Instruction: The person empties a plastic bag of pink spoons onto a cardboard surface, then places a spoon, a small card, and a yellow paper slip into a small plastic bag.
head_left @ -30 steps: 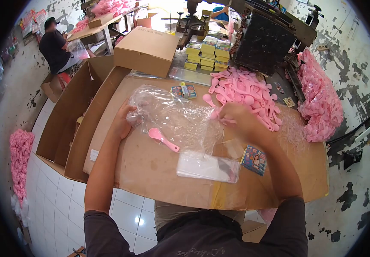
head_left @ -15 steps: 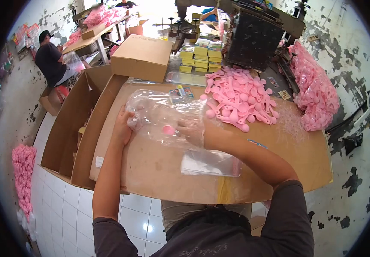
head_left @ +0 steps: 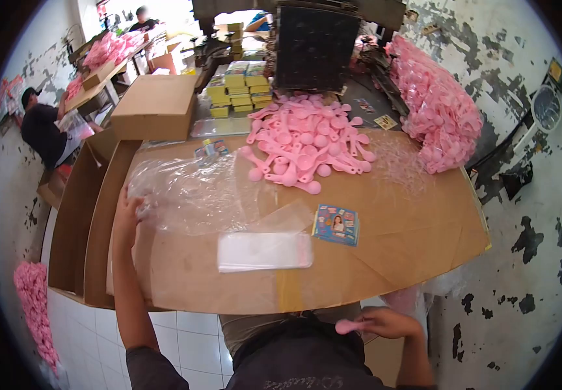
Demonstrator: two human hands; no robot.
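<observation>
On the left of the cardboard-topped table, my left hand (head_left: pixel 127 214) grips the end of a large clear plastic bag (head_left: pixel 193 195). No pink piece shows inside the bag. Below the table's front edge, my right hand (head_left: pixel 388 323) holds a pink spoon (head_left: pixel 349 326). A stack of small clear sleeves (head_left: pixel 265 251) lies near the table's front, with a blue printed card (head_left: pixel 336 225) to its right. Behind them is a heap of pink spoons (head_left: pixel 307 140). Another printed card (head_left: pixel 211 149) lies behind the bag.
A closed carton (head_left: pixel 154 107) and yellow-edged card stacks (head_left: pixel 239 88) stand at the back. An open carton (head_left: pixel 76 221) adjoins the table's left side. Bagged pink spoons (head_left: pixel 434 107) are at back right. A person (head_left: pixel 45 127) sits at far left.
My right hand has come out of the bag and moved down past the table's front edge, now with a pink spoon. The bag lies flatter. The blue card is uncovered. The camera view has shifted right.
</observation>
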